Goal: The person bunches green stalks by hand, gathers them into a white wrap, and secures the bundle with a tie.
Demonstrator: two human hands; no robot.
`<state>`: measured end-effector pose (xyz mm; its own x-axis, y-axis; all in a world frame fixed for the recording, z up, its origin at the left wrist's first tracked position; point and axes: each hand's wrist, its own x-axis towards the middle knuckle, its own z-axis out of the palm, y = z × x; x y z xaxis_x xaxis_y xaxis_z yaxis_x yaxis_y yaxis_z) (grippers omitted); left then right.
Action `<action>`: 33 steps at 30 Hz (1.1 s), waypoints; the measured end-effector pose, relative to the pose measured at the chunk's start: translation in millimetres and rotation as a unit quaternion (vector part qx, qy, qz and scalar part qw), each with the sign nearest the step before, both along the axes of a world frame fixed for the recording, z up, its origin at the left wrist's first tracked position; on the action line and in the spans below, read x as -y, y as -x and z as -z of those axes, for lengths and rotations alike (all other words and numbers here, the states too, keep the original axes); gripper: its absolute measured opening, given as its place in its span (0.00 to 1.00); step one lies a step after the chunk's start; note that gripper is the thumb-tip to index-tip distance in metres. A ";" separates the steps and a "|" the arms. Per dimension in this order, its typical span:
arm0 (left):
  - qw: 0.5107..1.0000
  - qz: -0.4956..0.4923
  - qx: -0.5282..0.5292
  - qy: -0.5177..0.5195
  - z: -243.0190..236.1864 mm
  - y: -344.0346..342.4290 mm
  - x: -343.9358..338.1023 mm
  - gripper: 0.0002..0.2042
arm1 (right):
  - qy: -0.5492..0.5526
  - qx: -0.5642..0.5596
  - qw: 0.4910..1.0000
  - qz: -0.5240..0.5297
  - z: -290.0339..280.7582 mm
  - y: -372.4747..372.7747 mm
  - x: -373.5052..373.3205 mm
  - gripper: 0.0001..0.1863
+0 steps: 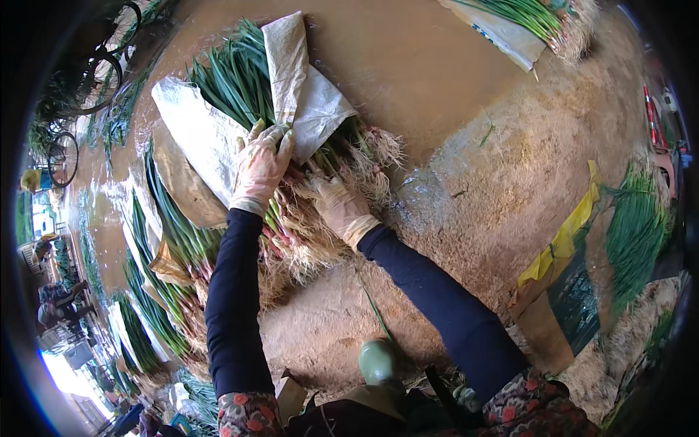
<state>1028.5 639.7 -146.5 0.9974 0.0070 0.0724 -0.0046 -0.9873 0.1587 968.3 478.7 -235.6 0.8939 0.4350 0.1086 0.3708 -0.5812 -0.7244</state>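
A bundle of green onions (231, 84) lies ahead of me, partly wrapped in a white woven plastic sheet (193, 131). Its leaves point away and its pale, tangled roots (375, 156) point toward me. My left hand (262, 162), in a thin pale glove, closes on the sheet where its folds meet over the stems. Beside it, lower and to the right, my gloved right hand (341, 206) grips among the stems and roots; its fingertips are partly hidden there.
More wrapped green onion bundles (178, 240) line up on the left. Muddy water (386, 58) spreads ahead, bordered by wet ground (510, 175). Another bundle (539, 22) lies at the far right. A yellow sheet (561, 244) and loose green onions (637, 237) are at right. A green boot (377, 360) stands below.
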 end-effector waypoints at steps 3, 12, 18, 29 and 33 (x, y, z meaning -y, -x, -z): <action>1.000 0.016 -0.006 0.004 4.6 10.0 -23.3 0.19 | -0.005 -0.092 0.996 -0.017 -33.7 -20.8 11.1 0.30; 1.000 0.003 -0.007 0.004 22.4 18.0 -21.9 0.23 | -0.185 -0.416 0.890 -0.020 -24.8 -54.5 63.0 0.32; 0.996 0.017 -0.060 0.056 14.0 17.1 -4.4 0.25 | 0.239 -0.215 0.946 0.047 38.4 -87.8 79.4 0.19; 0.764 -0.212 0.205 0.574 -12.4 89.2 -80.8 0.17 | 0.333 -0.103 0.935 -0.065 42.1 -113.9 16.3 0.17; 0.822 -0.098 0.169 0.534 -11.4 125.4 -75.0 0.15 | 0.315 -0.096 0.944 0.013 2.7 -97.5 13.1 0.22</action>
<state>903.1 714.7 -135.1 0.8935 0.4054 0.1930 -0.0838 -0.2718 0.9587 1065.8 465.6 -238.3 0.8817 0.3378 -0.3293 0.2481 -0.9258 -0.2854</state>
